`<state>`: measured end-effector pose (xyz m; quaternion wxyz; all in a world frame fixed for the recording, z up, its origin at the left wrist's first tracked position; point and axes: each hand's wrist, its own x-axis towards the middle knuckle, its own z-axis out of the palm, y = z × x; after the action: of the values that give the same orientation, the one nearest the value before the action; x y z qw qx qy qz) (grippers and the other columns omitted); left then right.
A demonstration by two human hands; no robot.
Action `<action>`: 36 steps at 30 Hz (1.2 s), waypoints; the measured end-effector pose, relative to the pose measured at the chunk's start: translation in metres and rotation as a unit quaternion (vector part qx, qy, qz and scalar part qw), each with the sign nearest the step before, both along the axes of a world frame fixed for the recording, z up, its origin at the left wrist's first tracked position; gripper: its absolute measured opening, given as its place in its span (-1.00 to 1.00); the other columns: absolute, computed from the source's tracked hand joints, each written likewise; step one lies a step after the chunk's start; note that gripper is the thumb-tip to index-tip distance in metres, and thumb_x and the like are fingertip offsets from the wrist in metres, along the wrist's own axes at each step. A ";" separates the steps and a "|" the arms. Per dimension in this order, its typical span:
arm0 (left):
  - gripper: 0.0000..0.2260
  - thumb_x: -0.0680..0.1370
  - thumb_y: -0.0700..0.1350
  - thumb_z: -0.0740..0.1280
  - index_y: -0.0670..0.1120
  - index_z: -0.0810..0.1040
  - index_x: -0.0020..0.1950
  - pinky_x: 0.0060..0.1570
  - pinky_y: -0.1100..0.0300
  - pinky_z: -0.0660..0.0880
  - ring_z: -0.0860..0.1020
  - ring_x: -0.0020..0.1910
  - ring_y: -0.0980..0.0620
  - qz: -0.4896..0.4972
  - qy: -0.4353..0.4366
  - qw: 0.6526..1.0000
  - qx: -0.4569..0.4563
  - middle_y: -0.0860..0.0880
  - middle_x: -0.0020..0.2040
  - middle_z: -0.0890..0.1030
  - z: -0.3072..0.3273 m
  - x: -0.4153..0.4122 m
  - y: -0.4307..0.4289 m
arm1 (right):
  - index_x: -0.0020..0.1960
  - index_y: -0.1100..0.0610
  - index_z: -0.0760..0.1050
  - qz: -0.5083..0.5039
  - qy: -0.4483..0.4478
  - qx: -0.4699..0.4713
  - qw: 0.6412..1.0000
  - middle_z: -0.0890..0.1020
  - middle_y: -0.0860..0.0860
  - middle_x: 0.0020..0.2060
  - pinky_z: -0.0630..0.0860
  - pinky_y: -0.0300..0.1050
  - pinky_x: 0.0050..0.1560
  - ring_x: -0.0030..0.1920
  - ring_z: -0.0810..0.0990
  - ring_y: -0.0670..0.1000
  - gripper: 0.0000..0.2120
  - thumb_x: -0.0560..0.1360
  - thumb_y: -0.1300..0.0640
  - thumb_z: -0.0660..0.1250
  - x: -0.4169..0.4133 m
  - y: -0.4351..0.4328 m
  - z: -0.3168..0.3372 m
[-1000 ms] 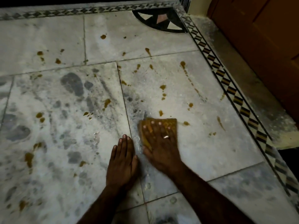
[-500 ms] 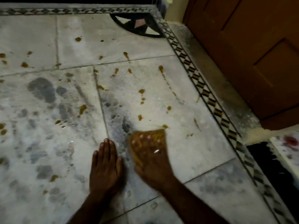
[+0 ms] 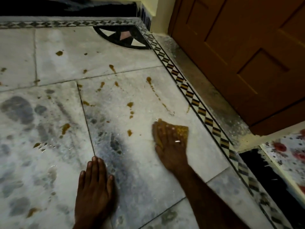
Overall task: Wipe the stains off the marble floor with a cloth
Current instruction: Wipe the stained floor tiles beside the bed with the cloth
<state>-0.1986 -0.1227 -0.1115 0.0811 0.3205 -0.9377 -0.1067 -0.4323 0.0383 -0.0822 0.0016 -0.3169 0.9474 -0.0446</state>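
Observation:
A yellow-brown cloth (image 3: pixel 182 132) lies flat on the pale marble floor (image 3: pixel 132 50), right of centre. My right hand (image 3: pixel 170 146) presses down on it with fingers spread, covering most of it; a ring shows on one finger. My left hand (image 3: pixel 95 184) rests flat on the floor to the lower left, fingers together, holding nothing. Brown stains dot the marble: one drop (image 3: pixel 129 132) just left of the cloth, a cluster (image 3: pixel 130 106) above it, a long streak (image 3: pixel 155 91) toward the border, and more (image 3: pixel 65 128) to the left.
A patterned inlay border (image 3: pixel 194 101) runs diagonally along the floor's right edge. Beyond it stands a brown wooden door (image 3: pixel 239 52) above a dusty sill. A dark fan-shaped inlay (image 3: pixel 125 37) fills the far corner. A flower-patterned surface (image 3: pixel 287 154) lies at the right.
My right hand has slid the cloth to the right, away from the left hand and toward the border. The small stain by the cloth's upper right corner is gone. The view shifted right.

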 end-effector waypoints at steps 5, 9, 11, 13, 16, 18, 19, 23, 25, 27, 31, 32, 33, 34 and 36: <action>-0.37 0.68 0.14 -0.12 -0.28 0.27 0.56 0.48 -0.19 0.20 0.29 0.53 -0.20 -0.004 0.003 1.000 -0.022 -0.25 0.57 0.28 0.003 0.002 0.000 | 0.68 -0.05 0.02 0.215 0.008 0.010 0.977 0.10 0.05 0.66 0.13 0.31 0.55 0.64 0.10 0.16 -0.25 0.56 -0.19 0.18 0.092 0.020 0.004; -0.36 0.67 0.15 -0.11 -0.27 0.30 0.55 0.46 -0.18 0.22 0.33 0.51 -0.20 0.008 -0.001 1.000 -0.019 -0.25 0.56 0.31 0.004 0.000 0.001 | 0.65 0.02 0.17 0.214 0.045 0.047 0.975 0.24 0.08 0.62 0.29 0.42 0.44 0.62 0.19 0.21 -0.42 0.66 -0.08 0.12 0.073 0.101 -0.011; -0.35 0.67 0.16 -0.11 -0.27 0.29 0.55 0.47 -0.17 0.21 0.33 0.52 -0.20 0.003 -0.010 1.000 -0.008 -0.25 0.56 0.30 0.004 -0.002 -0.001 | 0.65 0.05 0.16 0.103 0.034 0.044 0.993 0.21 0.08 0.63 0.32 0.40 0.42 0.61 0.20 0.21 -0.45 0.70 -0.09 0.04 0.035 0.113 -0.009; -0.35 0.67 0.16 -0.13 -0.28 0.28 0.55 0.49 -0.17 0.18 0.32 0.53 -0.20 -0.016 -0.016 1.000 -0.003 -0.25 0.57 0.29 0.002 -0.003 -0.004 | 0.67 0.01 0.04 0.028 0.005 0.050 0.998 0.12 0.08 0.66 0.20 0.37 0.51 0.63 0.14 0.19 -0.37 0.66 -0.16 0.01 0.005 0.093 -0.004; -0.34 0.66 0.16 -0.13 -0.28 0.27 0.56 0.51 -0.13 0.13 0.28 0.55 -0.18 -0.034 -0.023 0.999 0.003 -0.24 0.58 0.26 0.003 -0.006 -0.006 | 0.68 -0.02 0.01 0.020 -0.005 0.043 0.999 0.15 0.10 0.65 0.17 0.31 0.54 0.61 0.19 0.21 -0.29 0.59 -0.20 0.07 -0.005 0.035 -0.002; -0.36 0.66 0.15 -0.11 -0.28 0.25 0.56 0.52 -0.12 0.12 0.26 0.56 -0.16 -0.046 -0.021 0.999 0.010 -0.24 0.59 0.26 0.004 -0.014 -0.007 | 0.68 -0.03 0.03 0.068 0.010 0.030 0.997 0.14 0.10 0.65 0.14 0.30 0.53 0.61 0.19 0.22 -0.29 0.58 -0.20 0.09 0.015 0.005 -0.003; -0.37 0.66 0.14 -0.09 -0.28 0.25 0.57 0.52 -0.12 0.12 0.25 0.56 -0.17 -0.054 -0.021 0.998 0.012 -0.23 0.59 0.25 0.005 -0.021 -0.009 | 0.68 -0.04 0.02 0.107 0.011 0.032 0.994 0.11 0.10 0.66 0.10 0.30 0.53 0.62 0.15 0.22 -0.29 0.58 -0.19 0.10 0.033 0.000 -0.002; -0.36 0.67 0.16 -0.12 -0.26 0.23 0.58 0.56 0.00 -0.05 0.24 0.57 -0.16 -0.092 -0.033 0.995 0.016 -0.22 0.59 0.24 0.006 -0.059 -0.021 | 0.67 -0.01 0.07 0.236 0.028 0.026 0.971 0.14 0.06 0.65 0.11 0.29 0.55 0.63 0.14 0.18 -0.27 0.57 -0.13 0.22 0.087 0.042 0.008; -0.34 0.68 0.18 -0.15 -0.25 0.23 0.58 0.55 0.05 -0.11 0.24 0.57 -0.16 -0.110 -0.036 0.993 0.009 -0.22 0.59 0.23 0.006 -0.076 -0.030 | 0.65 0.07 0.16 0.233 0.062 -0.002 0.970 0.19 0.06 0.64 0.27 0.35 0.48 0.60 0.23 0.20 -0.36 0.62 -0.05 0.20 0.074 0.073 0.006; -0.35 0.68 0.19 -0.12 -0.24 0.20 0.59 0.55 0.07 -0.11 0.21 0.58 -0.14 -0.120 -0.038 0.992 0.006 -0.19 0.61 0.20 0.006 -0.086 -0.036 | 0.66 0.08 0.09 0.127 0.043 -0.012 0.991 0.18 0.09 0.64 0.37 0.37 0.40 0.57 0.29 0.22 -0.43 0.70 -0.08 0.04 0.036 0.083 0.001; -0.37 0.66 0.17 -0.02 -0.21 0.16 0.61 0.55 0.03 -0.04 0.16 0.60 -0.10 -0.117 -0.025 0.993 -0.003 -0.17 0.62 0.16 0.004 -0.090 -0.040 | 0.65 -0.11 -0.31 -0.025 -0.066 0.027 0.997 -0.01 0.07 0.67 0.06 0.36 0.56 0.65 0.05 0.18 -0.29 0.58 -0.30 -0.21 -0.045 0.029 0.000; -0.37 0.66 0.17 -0.01 -0.21 0.16 0.61 0.54 0.03 -0.03 0.15 0.61 -0.09 -0.119 -0.022 0.993 -0.002 -0.16 0.62 0.15 0.004 -0.090 -0.039 | 0.62 -0.13 -0.35 -0.023 -0.080 0.038 0.996 -0.05 0.06 0.67 0.00 0.36 0.57 0.66 -0.01 0.16 -0.29 0.54 -0.31 -0.24 -0.053 0.009 -0.001; -0.37 0.66 0.17 -0.01 -0.20 0.16 0.62 0.54 0.02 -0.02 0.14 0.61 -0.09 -0.119 -0.020 0.993 -0.001 -0.16 0.63 0.15 0.005 -0.089 -0.039 | 0.63 -0.12 -0.28 -0.011 -0.076 0.034 0.996 0.00 0.08 0.67 0.04 0.38 0.56 0.65 0.04 0.17 -0.28 0.54 -0.29 -0.21 -0.056 -0.011 -0.001; -0.37 0.66 0.16 0.00 -0.20 0.16 0.62 0.54 0.02 -0.01 0.14 0.61 -0.09 -0.121 -0.019 0.992 -0.001 -0.17 0.62 0.16 0.006 -0.089 -0.039 | 0.66 -0.07 -0.14 0.006 -0.056 0.031 0.998 0.10 0.11 0.66 0.15 0.40 0.52 0.62 0.15 0.21 -0.28 0.55 -0.26 -0.12 -0.051 -0.030 -0.001; -0.39 0.66 0.12 0.02 -0.22 0.20 0.60 0.53 -0.02 0.04 0.18 0.59 -0.12 -0.124 -0.014 0.992 0.000 -0.19 0.61 0.21 0.007 -0.089 -0.039 | 0.66 -0.01 0.08 0.082 -0.028 0.021 0.996 0.23 0.13 0.62 0.29 0.39 0.45 0.57 0.29 0.24 -0.31 0.58 -0.21 0.03 -0.023 -0.056 -0.001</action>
<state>-0.2875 -0.1615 -0.1049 0.0536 0.2033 -0.9713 -0.1116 -0.4551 -0.0178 -0.0835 0.0384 -0.3918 0.9187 -0.0333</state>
